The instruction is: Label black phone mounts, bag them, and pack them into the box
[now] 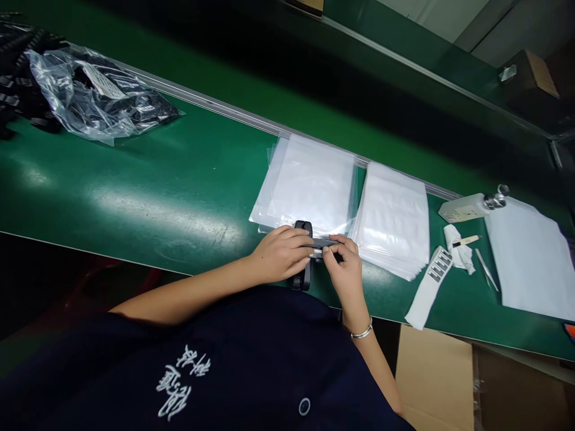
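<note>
- So the left hand [279, 254] is clamped on a small black part [303, 254], and the right hand [344, 266] pinches its grey strip [324, 243].
- Looks like mid-fitting; the clear bags [309, 182] at 12 o'clock probably need one careful pick.

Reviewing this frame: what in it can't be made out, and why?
- Black part, head view: mostly covered by the left hand and right hand; its shape is unclear.
- Label strip: printed barcodes too small to read.
- Bagged black parts: blurred by crinkled plastic, with the pile cut off at the left edge.
- White sheet: cut off by the right edge.
- White box: print too small to read.
</note>
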`<state>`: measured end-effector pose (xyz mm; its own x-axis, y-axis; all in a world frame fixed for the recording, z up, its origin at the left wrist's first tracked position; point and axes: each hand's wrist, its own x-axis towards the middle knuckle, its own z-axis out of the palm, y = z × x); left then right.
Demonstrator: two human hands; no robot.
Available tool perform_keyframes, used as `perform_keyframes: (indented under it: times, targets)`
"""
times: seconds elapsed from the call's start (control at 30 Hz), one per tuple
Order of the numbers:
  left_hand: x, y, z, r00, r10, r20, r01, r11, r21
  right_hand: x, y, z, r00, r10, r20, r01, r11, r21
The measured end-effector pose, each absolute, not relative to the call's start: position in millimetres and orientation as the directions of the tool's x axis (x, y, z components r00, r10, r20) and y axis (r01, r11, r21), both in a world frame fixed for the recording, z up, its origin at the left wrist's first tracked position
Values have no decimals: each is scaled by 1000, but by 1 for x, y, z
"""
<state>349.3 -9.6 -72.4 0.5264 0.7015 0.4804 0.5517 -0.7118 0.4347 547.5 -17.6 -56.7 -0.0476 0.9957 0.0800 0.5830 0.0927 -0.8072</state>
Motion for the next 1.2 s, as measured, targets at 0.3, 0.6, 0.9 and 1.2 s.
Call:
perform_keyframes:
  times: [0.3,0.6,0.9,1.2]
  targets:
    - [326,45,-50,938,282,200,229,-940,251,612,-12,-54,-319,948,-11,658,213,-722]
    - [354,57,-40,965,204,166,161,-957,241,610,-14,-61,-325,945,18,752,270,-601]
    - [313,33,-45,812,541,220,447,-818,363,603,-9,-63,-478,875,76,673,421,-609]
    - [335,42,-88,611,791,39,732,-583,353,616,-43,-43,-408,766,497,669,621,-408]
